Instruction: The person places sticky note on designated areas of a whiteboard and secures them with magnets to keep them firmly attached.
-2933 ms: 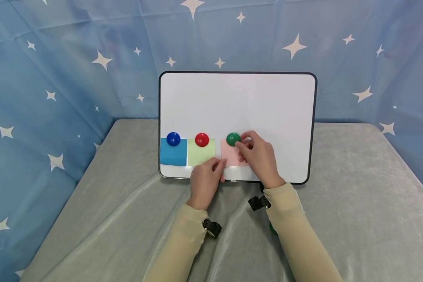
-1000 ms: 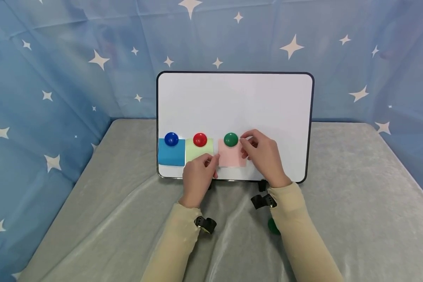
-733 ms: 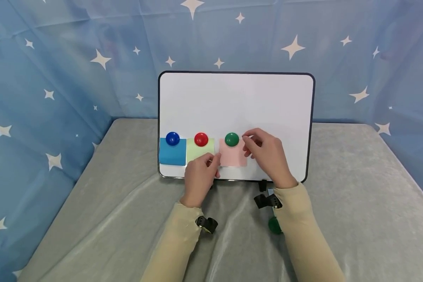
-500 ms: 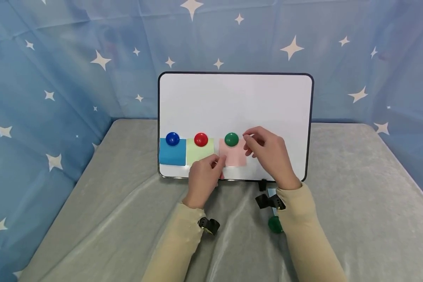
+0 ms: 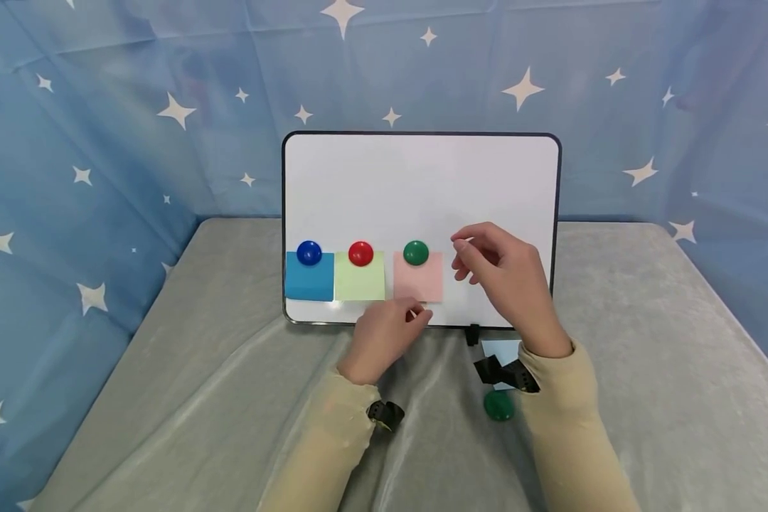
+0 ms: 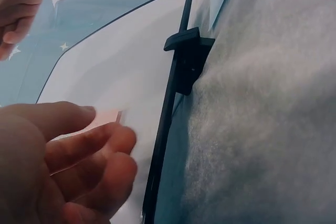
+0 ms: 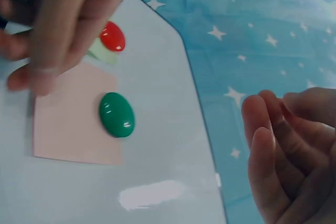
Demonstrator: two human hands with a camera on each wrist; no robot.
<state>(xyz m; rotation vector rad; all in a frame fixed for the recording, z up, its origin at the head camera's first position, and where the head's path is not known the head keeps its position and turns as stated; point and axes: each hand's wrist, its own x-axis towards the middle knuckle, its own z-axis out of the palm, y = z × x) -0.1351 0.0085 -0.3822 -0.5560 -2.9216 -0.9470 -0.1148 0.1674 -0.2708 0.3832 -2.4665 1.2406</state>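
Observation:
On the whiteboard (image 5: 422, 185), a blue magnet (image 5: 309, 253) holds a blue sticky note (image 5: 309, 283), a red magnet (image 5: 361, 254) a light green note (image 5: 360, 284), and a green magnet (image 5: 416, 253) a pink note (image 5: 419, 283). My left hand (image 5: 387, 334) is at the pink note's lower edge, fingers relaxed; the left wrist view shows thumb and fingertips apart with nothing between them. Off to the right of the green magnet, my right hand (image 5: 512, 277) hovers before the board, fingers loosely bent and holding nothing (image 7: 294, 156).
A light blue note (image 5: 502, 348), partly behind the right wrist camera, lies on the grey cloth (image 5: 230, 398) with a second green magnet (image 5: 499, 406) below it. A black clip (image 5: 472, 335) grips the board's lower edge. A starry blue curtain (image 5: 461, 78) hangs behind.
My right hand has let go of the green magnet and drawn away to the right. My left hand has slid right and down along the pink note's lower edge. Magnets and notes stay put.

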